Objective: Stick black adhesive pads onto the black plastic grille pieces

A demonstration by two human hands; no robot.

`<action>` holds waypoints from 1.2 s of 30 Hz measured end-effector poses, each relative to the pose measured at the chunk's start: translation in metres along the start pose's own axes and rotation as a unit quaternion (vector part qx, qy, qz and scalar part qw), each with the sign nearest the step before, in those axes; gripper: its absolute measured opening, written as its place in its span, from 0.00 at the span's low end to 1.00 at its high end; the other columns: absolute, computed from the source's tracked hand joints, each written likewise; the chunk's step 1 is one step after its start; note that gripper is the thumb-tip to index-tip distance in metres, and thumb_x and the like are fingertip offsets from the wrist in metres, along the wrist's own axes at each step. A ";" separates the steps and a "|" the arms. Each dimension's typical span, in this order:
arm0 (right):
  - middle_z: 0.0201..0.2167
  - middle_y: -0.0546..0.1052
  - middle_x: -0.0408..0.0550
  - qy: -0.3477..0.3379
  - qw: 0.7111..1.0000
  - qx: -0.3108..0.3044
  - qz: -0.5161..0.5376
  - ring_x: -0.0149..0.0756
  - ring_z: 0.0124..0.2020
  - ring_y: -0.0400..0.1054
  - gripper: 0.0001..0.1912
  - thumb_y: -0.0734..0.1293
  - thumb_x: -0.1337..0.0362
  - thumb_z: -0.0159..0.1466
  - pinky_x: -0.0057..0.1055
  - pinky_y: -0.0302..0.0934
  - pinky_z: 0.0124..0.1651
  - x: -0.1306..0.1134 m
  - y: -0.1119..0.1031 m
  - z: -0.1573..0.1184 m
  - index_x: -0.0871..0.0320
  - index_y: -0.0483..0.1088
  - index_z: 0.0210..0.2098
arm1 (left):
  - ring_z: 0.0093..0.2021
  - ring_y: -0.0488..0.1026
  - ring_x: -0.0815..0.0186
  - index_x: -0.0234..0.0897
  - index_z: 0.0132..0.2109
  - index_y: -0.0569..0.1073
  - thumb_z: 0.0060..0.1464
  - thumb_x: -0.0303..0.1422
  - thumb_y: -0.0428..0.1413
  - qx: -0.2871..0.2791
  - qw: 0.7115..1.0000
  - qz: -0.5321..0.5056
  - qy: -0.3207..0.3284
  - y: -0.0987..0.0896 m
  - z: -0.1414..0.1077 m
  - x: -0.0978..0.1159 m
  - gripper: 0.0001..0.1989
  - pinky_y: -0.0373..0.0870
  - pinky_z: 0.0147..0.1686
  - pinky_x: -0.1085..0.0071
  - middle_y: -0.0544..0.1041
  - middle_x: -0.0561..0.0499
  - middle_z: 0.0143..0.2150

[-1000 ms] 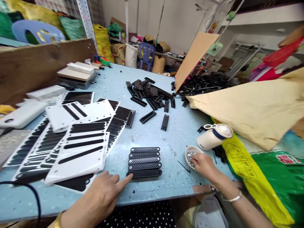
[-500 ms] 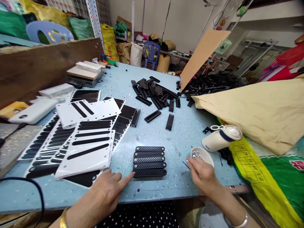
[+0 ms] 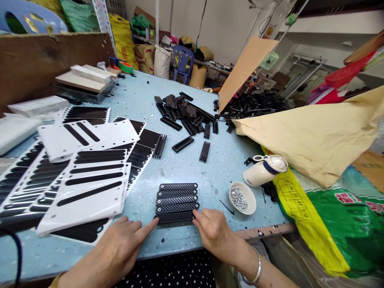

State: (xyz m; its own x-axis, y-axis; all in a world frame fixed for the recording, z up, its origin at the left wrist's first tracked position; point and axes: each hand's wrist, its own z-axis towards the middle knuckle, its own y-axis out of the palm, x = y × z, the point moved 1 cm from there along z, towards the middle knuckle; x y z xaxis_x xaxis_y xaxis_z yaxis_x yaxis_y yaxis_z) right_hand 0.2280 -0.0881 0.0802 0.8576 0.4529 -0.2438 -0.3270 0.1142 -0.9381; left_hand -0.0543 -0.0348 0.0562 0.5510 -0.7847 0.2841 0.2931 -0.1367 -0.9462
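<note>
At the near edge of the speckled light-blue surface (image 3: 222,158), lower centre, lies a row of black crosshatched bars with rounded ends (image 3: 177,199). The left hand (image 3: 120,240) touches the nearest bar's left end with an outstretched index finger, grip released. The right hand (image 3: 214,232) has thumb and index finger together at its right end; whether that grip holds anything, I cannot tell. Right of it sits a white bowl (image 3: 252,200) of small silvery metal pieces (image 3: 238,199); white sheets with black strips (image 3: 93,202) spread at left. Farther, upper centre, are heaped black ribbed pieces (image 3: 180,110), then a blue plastic chair (image 3: 182,60) and a white sack (image 3: 162,62).
</note>
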 end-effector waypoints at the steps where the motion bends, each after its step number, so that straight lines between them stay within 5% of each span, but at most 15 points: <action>1: 0.25 0.73 0.50 0.001 1.000 0.010 0.005 0.37 0.25 0.65 0.14 0.57 0.71 0.70 0.33 0.57 0.27 0.001 0.002 -0.001 0.67 0.73 0.45 | 0.29 0.69 0.62 0.41 0.64 0.62 0.56 0.17 0.46 0.005 1.000 -0.004 0.001 0.001 -0.001 -0.001 0.30 0.65 0.32 0.65 0.74 0.50 0.31; 9: 0.21 0.73 0.46 0.039 0.989 0.107 0.096 0.33 0.22 0.65 0.13 0.59 0.70 0.69 0.30 0.56 0.26 0.003 0.009 0.001 0.63 0.76 0.38 | 0.29 0.68 0.62 0.42 0.65 0.60 0.58 0.19 0.45 0.021 1.000 -0.013 0.016 0.008 -0.004 -0.007 0.29 0.64 0.32 0.66 0.74 0.50 0.32; 12: 0.18 0.69 0.44 0.025 0.993 0.099 0.061 0.32 0.20 0.61 0.16 0.57 0.73 0.68 0.30 0.52 0.25 0.003 0.012 -0.001 0.61 0.76 0.35 | 0.29 0.68 0.63 0.42 0.65 0.60 0.58 0.19 0.44 0.021 0.999 -0.013 0.020 0.007 -0.004 -0.007 0.30 0.64 0.31 0.66 0.73 0.50 0.31; 20: 0.26 0.70 0.52 -0.067 0.996 -0.019 -0.061 0.39 0.27 0.61 0.29 0.54 0.80 0.58 0.36 0.55 0.27 0.003 0.008 -0.024 0.75 0.62 0.59 | 0.27 0.68 0.63 0.44 0.66 0.60 0.57 0.19 0.44 0.028 0.999 -0.020 0.015 0.010 -0.005 -0.007 0.31 0.63 0.29 0.66 0.73 0.51 0.30; 27: 0.29 0.72 0.54 -0.068 0.988 -0.098 -0.098 0.40 0.28 0.62 0.33 0.54 0.82 0.54 0.41 0.56 0.31 0.011 -0.009 -0.025 0.77 0.60 0.60 | 0.29 0.68 0.63 0.42 0.66 0.59 0.59 0.20 0.44 0.015 0.999 -0.031 0.014 0.009 -0.003 -0.007 0.30 0.64 0.31 0.65 0.74 0.50 0.31; 36: 0.25 0.71 0.51 -0.066 0.995 -0.041 -0.069 0.40 0.24 0.62 0.43 0.52 0.81 0.53 0.36 0.55 0.26 0.005 0.009 -0.035 0.78 0.37 0.68 | 0.27 0.67 0.64 0.44 0.65 0.61 0.58 0.20 0.44 0.031 0.999 -0.041 0.015 0.010 -0.004 -0.010 0.30 0.63 0.28 0.67 0.74 0.51 0.30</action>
State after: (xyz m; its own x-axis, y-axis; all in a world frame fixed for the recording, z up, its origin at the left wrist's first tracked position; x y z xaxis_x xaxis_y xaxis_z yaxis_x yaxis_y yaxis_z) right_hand 0.2433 -0.1158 0.0618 0.8308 0.5505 -0.0820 -0.1719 0.1136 -0.9785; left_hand -0.0604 -0.0305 0.0431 0.4996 -0.7903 0.3546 0.3842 -0.1648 -0.9084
